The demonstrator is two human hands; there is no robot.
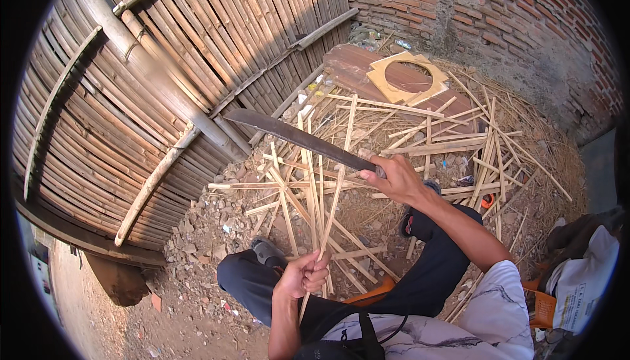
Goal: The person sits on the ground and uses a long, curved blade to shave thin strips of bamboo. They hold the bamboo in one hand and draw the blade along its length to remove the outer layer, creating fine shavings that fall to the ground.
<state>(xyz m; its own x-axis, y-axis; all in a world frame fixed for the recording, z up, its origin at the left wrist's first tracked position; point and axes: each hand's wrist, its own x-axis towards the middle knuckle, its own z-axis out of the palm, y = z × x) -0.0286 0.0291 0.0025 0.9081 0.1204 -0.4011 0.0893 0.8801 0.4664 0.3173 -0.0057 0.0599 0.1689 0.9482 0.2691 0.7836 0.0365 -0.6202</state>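
Observation:
My right hand (397, 178) is closed round the handle of a machete (298, 138). Its long dark blade points to the far left, above the ground. Low in front of my lap, my left hand (303, 275) grips a thin pale bamboo strip (340, 180). That strip slants up and away from my fist, and its upper part passes behind the machete blade. A short lower end shows below the hand. Several loose bamboo strips (289, 219) lie crossed on the ground between and beyond my feet.
A bamboo-slat wall (197, 45) stands at the left, a brick wall (518, 19) at the back right. A yellowish panel with a round hole (377, 79) lies on a brown board (344, 65). More strips (489, 157) are heaped at the right, near a white sack (584, 281).

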